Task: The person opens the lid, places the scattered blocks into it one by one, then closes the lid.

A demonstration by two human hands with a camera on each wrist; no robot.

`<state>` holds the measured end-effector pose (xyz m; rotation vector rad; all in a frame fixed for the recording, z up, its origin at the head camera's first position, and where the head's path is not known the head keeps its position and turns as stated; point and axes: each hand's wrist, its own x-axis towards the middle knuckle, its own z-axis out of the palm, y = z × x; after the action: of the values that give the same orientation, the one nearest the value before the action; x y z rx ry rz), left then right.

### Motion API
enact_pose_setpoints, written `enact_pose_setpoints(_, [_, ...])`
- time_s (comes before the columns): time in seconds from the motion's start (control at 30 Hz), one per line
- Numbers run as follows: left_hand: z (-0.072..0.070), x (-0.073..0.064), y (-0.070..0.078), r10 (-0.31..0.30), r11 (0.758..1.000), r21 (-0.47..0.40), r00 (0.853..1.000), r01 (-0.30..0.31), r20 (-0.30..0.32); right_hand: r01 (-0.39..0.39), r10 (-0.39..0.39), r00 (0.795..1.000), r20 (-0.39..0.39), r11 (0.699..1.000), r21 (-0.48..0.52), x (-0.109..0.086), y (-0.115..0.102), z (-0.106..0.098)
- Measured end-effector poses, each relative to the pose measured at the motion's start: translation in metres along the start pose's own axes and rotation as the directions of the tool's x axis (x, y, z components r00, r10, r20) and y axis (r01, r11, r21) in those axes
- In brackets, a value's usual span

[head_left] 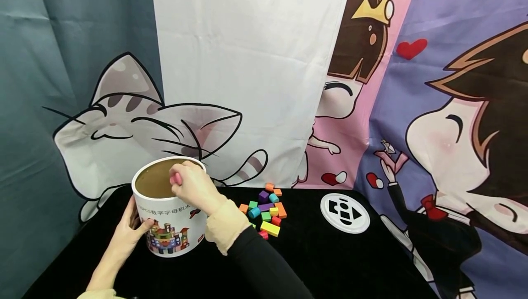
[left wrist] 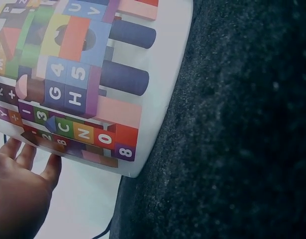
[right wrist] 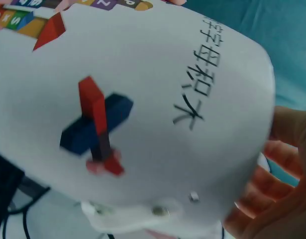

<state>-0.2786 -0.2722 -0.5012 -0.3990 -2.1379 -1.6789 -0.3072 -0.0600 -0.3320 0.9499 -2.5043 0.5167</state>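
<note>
A white toy-block bucket (head_left: 173, 225) with printed blocks and lettering stands at the left of the black-covered table. My left hand (head_left: 125, 235) grips its left side, thumb on the front; in the left wrist view, fingers of that hand (left wrist: 23, 184) lie along the bucket's printed wall (left wrist: 78, 94). Over the bucket's open mouth, my right hand (head_left: 195, 186) is curled, with a small pink block (head_left: 177, 179) showing at the fingers. The right wrist view has the right hand (right wrist: 277, 184) beside the bucket's rim, what it holds hidden. The bucket's bottom is out of sight.
Several coloured blocks (head_left: 266, 208) lie in a loose pile to the right of the bucket. A round white lid (head_left: 345, 213) with shaped cutouts rests farther right on the black cloth (head_left: 313, 257). A printed curtain (head_left: 255, 60) hangs behind the table.
</note>
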Motion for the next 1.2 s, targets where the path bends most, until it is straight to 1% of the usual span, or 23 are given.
enact_pose_setpoints(0.17, [0.000,-0.001,0.000,0.005,1.000,0.002,1.000,-0.005,0.002,-0.073,0.076,0.996,0.038,0.995,-0.067,0.017,-0.008,0.012])
enact_pose_setpoints(0.33, [-0.001,0.000,0.002,0.008,1.000,0.010,1.000,-0.008,-0.010,-0.104,0.114,0.988,0.102,0.989,-0.101,0.032,-0.017,0.021])
enact_pose_setpoints(0.43, [-0.002,0.000,0.002,0.001,1.000,0.002,1.000,-0.001,-0.005,-0.128,0.147,0.981,0.123,0.980,-0.153,0.037,-0.022,0.026])
enact_pose_setpoints(0.53, [-0.002,-0.001,0.002,-0.007,1.000,-0.008,1.000,0.007,-0.006,-0.128,0.161,0.978,0.132,0.965,-0.229,0.041,-0.027,0.029])
enact_pose_setpoints(0.6, [-0.003,-0.001,0.002,-0.004,1.000,-0.011,1.000,0.004,-0.008,-0.141,0.178,0.975,0.137,0.959,-0.245,0.042,-0.029,0.030])
enact_pose_setpoints(0.67, [-0.003,-0.002,0.002,0.000,1.000,-0.009,1.000,0.000,-0.004,-0.179,0.217,0.964,0.154,0.957,-0.228,0.043,-0.030,0.032])
enact_pose_setpoints(0.77, [-0.003,-0.001,0.001,0.006,1.000,-0.001,1.000,-0.006,0.006,-0.256,0.291,0.940,0.180,0.947,-0.193,0.044,-0.030,0.034])
enact_pose_setpoints(0.83, [-0.003,-0.001,0.001,0.008,1.000,0.000,1.000,-0.008,0.011,-0.291,0.326,0.924,0.199,0.938,-0.186,0.045,-0.029,0.035])
enact_pose_setpoints(1.0, [-0.004,0.000,0.001,0.010,1.000,-0.022,1.000,-0.010,0.006,-0.358,0.389,0.888,0.244,0.919,-0.163,0.047,-0.030,0.036])
enact_pose_setpoints(1.2, [-0.002,-0.001,-0.001,-0.008,1.000,0.010,1.000,0.008,0.009,-0.406,0.435,0.855,0.281,0.900,-0.159,0.046,-0.029,0.038])
